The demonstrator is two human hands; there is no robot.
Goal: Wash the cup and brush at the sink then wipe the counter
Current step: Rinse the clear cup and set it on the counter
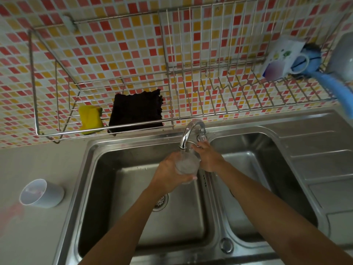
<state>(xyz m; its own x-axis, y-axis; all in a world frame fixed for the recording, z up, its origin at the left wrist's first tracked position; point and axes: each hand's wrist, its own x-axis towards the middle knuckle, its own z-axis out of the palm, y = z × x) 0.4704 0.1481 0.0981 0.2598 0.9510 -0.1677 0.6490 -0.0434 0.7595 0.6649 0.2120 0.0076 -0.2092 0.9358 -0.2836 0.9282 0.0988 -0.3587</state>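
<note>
The clear cup (188, 165) is upright under the spout of the tap (188, 131), above the left basin of the steel sink (107, 188). It looks to have frothy water in it, though the glass is blurred. The left hand (168, 173) holds it from the side, fingers (191, 178) curled round its wall. The right hand (209, 158) is just beside the cup and reaches to the tap's base. Its fingers (197, 147) lie at the knob there, and I cannot tell whether they pinch it or only touch.

Left of the sink, a white cup (41, 193) lies tilted on the pale surface (38, 165), well apart from both hands (a pink streak shows inside it).

A wire rack (32, 73) hangs on the tiled wall above. In its left part are a yellow sponge (90, 119) and, just beside it, a dark cloth (136, 111). At the far right a mug (282, 60) rests on its side. A blue handle (332, 81) juts out past it, its head hidden behind the mug.
</note>
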